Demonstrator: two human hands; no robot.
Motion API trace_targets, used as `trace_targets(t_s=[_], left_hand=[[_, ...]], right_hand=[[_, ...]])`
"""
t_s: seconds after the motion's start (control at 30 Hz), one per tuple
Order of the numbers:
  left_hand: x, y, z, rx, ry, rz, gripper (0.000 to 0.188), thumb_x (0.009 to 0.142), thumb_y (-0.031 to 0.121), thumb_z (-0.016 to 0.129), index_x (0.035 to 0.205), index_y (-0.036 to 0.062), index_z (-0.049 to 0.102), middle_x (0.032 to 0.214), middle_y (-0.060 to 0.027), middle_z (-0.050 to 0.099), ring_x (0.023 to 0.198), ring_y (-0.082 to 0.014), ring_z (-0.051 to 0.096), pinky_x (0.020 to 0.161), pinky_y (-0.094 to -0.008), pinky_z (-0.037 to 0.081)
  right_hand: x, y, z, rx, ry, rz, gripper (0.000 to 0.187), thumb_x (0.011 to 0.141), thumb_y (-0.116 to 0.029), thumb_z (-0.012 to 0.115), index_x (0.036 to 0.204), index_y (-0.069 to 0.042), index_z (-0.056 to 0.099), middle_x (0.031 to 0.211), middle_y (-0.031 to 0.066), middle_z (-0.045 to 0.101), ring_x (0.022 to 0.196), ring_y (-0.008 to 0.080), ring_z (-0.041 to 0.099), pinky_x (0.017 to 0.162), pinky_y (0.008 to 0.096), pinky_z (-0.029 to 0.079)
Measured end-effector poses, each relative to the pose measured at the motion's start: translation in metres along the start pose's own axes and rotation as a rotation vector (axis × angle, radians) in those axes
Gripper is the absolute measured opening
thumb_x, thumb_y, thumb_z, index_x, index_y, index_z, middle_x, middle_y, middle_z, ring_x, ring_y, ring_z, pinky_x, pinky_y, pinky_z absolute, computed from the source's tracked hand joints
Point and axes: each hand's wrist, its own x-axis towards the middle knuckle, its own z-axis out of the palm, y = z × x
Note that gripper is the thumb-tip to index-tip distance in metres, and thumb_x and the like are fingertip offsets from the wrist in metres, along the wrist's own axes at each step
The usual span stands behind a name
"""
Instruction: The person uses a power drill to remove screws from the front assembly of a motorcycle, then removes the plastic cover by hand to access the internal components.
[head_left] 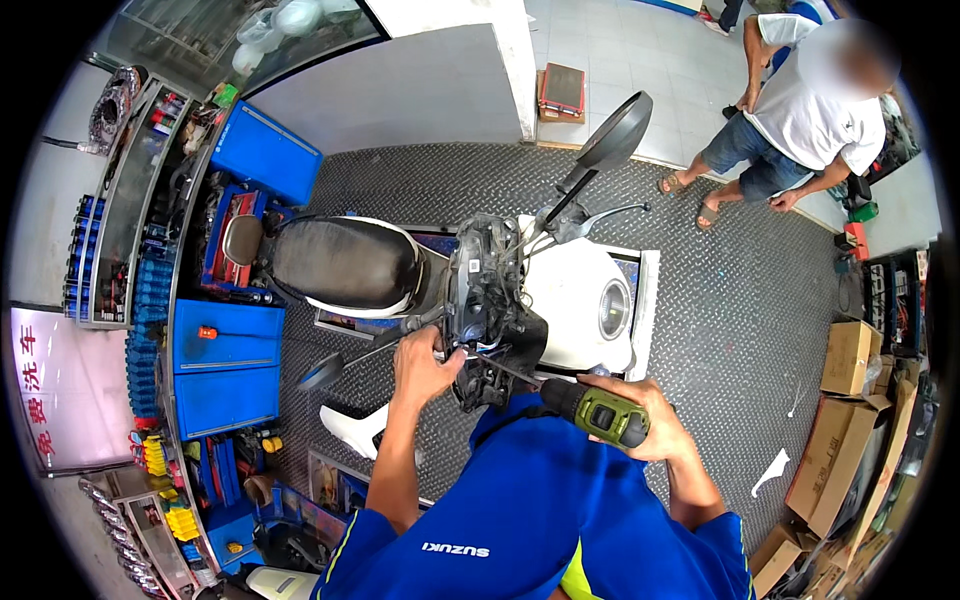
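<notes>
My right hand (655, 415) is wrapped around a green-and-black cordless drill (610, 415). From its chuck a long thin bit (505, 368) reaches left to the stripped front of a white scooter (575, 295). Beside the bit's tip, my left hand (425, 368) has its thumb and fingers closed at the edge of the exposed handlebar assembly (485, 290). What sits between those fingertips is too small to make out. Dark wiring and brackets show around them. A round mirror (322, 372) on a stalk lies to the left of my left hand.
A white body panel (355, 430) lies on the floor at left. Blue tool cabinets (228, 335) line the left side, with an orange-handled screwdriver (208, 332) on top. Cardboard boxes (835, 455) stack at right. Another person (800, 110) stands at upper right; a second mirror (615, 130) sticks up.
</notes>
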Motion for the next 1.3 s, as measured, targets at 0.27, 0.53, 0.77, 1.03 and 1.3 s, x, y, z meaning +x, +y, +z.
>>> trace_targets(t_s=[0.27, 0.53, 0.77, 1.03, 1.3], left_hand=[[0.008, -0.003, -0.002, -0.02, -0.098, -0.084, 0.037, 0.074, 0.026, 0.082, 0.078, -0.0023, 0.058, 0.074, -0.0249, 0.063, 0.074, -0.047, 0.063, 0.069, -0.0534, 0.049], [0.01, -0.004, -0.003, -0.122, -0.09, -0.022, 0.034, 0.074, 0.019, 0.083, 0.078, -0.004, 0.058, 0.067, -0.0201, 0.058, 0.063, -0.0379, 0.057, 0.063, -0.0469, 0.046], [0.014, -0.001, -0.011, -0.115, -0.178, -0.04, 0.036, 0.076, 0.014, 0.085, 0.081, -0.0075, 0.057, 0.081, -0.0289, 0.064, 0.08, -0.0493, 0.064, 0.073, -0.0522, 0.049], [0.0, -0.004, -0.001, -0.066, 0.03, 0.082, 0.034, 0.076, 0.012, 0.087, 0.09, -0.0017, 0.06, 0.089, -0.0245, 0.063, 0.086, -0.0475, 0.062, 0.076, -0.0528, 0.049], [-0.003, -0.006, -0.001, 0.048, 0.067, 0.537, 0.026, 0.077, -0.002, 0.074, 0.102, -0.0006, 0.068, 0.088, -0.0151, 0.059, 0.084, -0.0373, 0.06, 0.075, -0.0482, 0.049]], right_hand=[[0.002, -0.003, 0.0, -0.021, -0.008, 0.013, 0.072, 0.077, -0.014, 0.082, 0.144, -0.002, 0.059, 0.116, 0.0186, 0.077, 0.103, 0.0342, 0.077, 0.094, 0.0409, 0.059], [0.008, -0.006, 0.0, -0.06, -0.04, -0.004, 0.074, 0.077, -0.016, 0.08, 0.146, -0.003, 0.058, 0.116, 0.0187, 0.077, 0.103, 0.0366, 0.076, 0.094, 0.0417, 0.059], [0.003, -0.018, 0.011, -0.274, -0.117, -0.028, 0.08, 0.076, -0.02, 0.082, 0.151, -0.008, 0.056, 0.109, 0.0171, 0.077, 0.093, 0.0365, 0.077, 0.081, 0.0427, 0.062], [-0.006, -0.006, 0.016, -0.217, -0.04, -0.094, 0.083, 0.074, -0.023, 0.083, 0.152, -0.009, 0.056, 0.107, 0.0163, 0.077, 0.086, 0.0362, 0.077, 0.076, 0.043, 0.062], [-0.007, -0.009, 0.017, -0.21, -0.028, -0.109, 0.083, 0.074, -0.023, 0.083, 0.151, -0.009, 0.057, 0.106, 0.0165, 0.076, 0.088, 0.0361, 0.077, 0.078, 0.0426, 0.061]])
